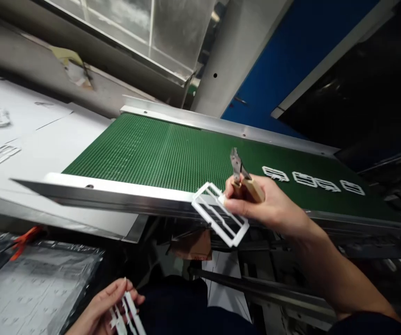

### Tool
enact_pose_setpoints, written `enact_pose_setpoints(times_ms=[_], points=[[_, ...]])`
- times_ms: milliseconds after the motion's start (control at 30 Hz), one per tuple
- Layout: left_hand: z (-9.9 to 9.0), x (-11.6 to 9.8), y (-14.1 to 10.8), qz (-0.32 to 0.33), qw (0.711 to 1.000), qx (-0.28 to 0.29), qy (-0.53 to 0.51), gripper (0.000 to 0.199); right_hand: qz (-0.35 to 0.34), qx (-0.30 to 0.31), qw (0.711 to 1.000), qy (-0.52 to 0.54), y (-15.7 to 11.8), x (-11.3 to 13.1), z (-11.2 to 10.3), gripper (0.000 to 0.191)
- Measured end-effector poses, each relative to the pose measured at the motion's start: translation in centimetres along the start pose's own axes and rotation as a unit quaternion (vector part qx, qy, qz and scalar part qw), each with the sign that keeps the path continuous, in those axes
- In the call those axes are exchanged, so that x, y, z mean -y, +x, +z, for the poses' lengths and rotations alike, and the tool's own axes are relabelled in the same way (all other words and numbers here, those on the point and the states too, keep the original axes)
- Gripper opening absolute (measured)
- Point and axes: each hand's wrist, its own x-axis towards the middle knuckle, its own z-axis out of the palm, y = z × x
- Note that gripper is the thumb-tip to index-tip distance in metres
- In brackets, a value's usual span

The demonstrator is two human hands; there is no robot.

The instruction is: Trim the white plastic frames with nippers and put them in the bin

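Right hand point(256, 204): narrow pinch on white plastic frame point(210, 222), lower center, nippers point(235, 166) clasped in same hand. Left hand point(104, 309): curled round plastic strip point(126, 309), bottom edge. Frame light, stiff, probably brittle; outer bar best hold.

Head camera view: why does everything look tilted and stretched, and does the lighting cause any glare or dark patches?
In the head view, the scene sits at a slant, with the green conveyor belt running diagonally and seemingly stretched by a wide lens; glare whitens the metal side rail; the space beneath the belt falls into deep shadow; the bottom edge cuts off the left hand.
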Motion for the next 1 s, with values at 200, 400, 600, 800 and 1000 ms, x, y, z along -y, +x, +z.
enact_pose_setpoints(times_ms=[200,400,600,800,1000], points=[[1.3,-1.1,-2.3,0.097,0.987,0.119,-0.050,0.031,0.072,0.124,0.984,0.109,-0.5,-5.9,10.3,0.018],[1.0,-1.7,-1.3,0.194,0.973,0.066,0.105,0.020,0.094,0.125,0.974,0.165,-0.5,-11.7,16.0,0.018],[0.1,-2.5,-0.6,0.109,0.965,-0.005,0.237,0.029,0.123,0.173,0.958,0.195,-0.4,-12.7,16.4,0.019],[0.0,-3.0,0.0,0.082,0.962,-0.002,0.262,0.028,0.112,0.187,0.947,0.234,-0.3,-13.2,16.4,0.022],[-0.5,-3.7,-0.3,0.066,0.950,0.037,0.303,0.023,0.101,0.193,0.946,0.241,-0.4,-13.7,16.7,0.025]])
